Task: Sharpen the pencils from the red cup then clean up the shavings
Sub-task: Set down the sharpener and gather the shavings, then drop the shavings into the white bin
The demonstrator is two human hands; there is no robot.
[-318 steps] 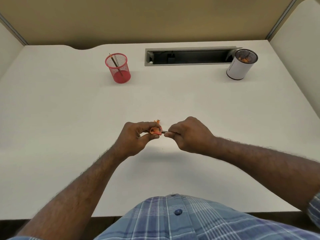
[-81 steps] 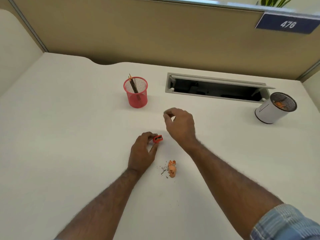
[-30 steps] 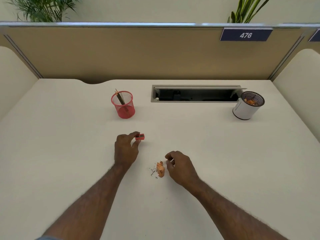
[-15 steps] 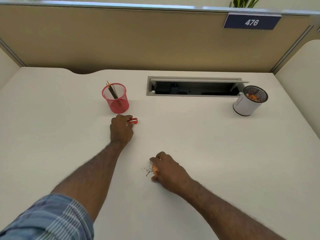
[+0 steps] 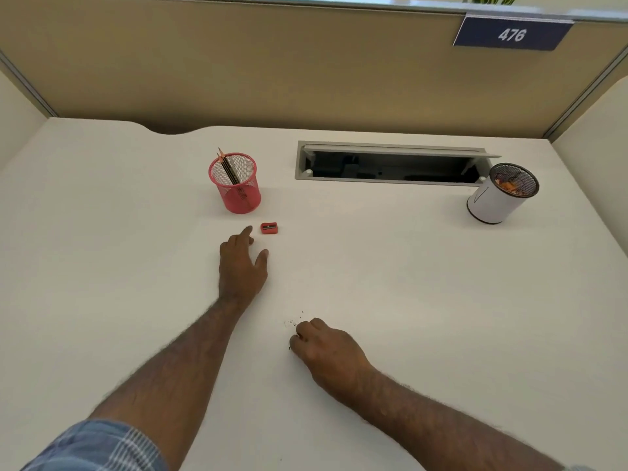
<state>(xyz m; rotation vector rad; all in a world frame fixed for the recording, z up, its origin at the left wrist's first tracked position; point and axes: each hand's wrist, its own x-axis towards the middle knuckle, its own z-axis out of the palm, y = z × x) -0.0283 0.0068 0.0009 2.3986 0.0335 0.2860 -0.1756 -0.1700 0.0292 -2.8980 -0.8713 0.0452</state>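
Observation:
The red mesh cup (image 5: 238,188) stands at the back left of the white desk with pencils (image 5: 228,168) leaning in it, tips up. A small red sharpener (image 5: 269,228) lies on the desk just in front of the cup. My left hand (image 5: 242,266) is flat and open right below the sharpener, a finger's width away from it. My right hand (image 5: 328,348) is nearer to me, fingers curled shut over the spot where the orange shavings lay; the shavings are hidden under it. Dark graphite specks (image 5: 294,321) lie beside its knuckles.
A white cup with a black mesh rim (image 5: 499,195) holding orange shavings stands at the back right. A grey cable slot (image 5: 390,163) is open in the desk between the two cups. Tan partition walls close off the back and sides.
My left hand has let go of the sharpener and drawn back a little. My right hand has closed over the orange shavings, which no longer show.

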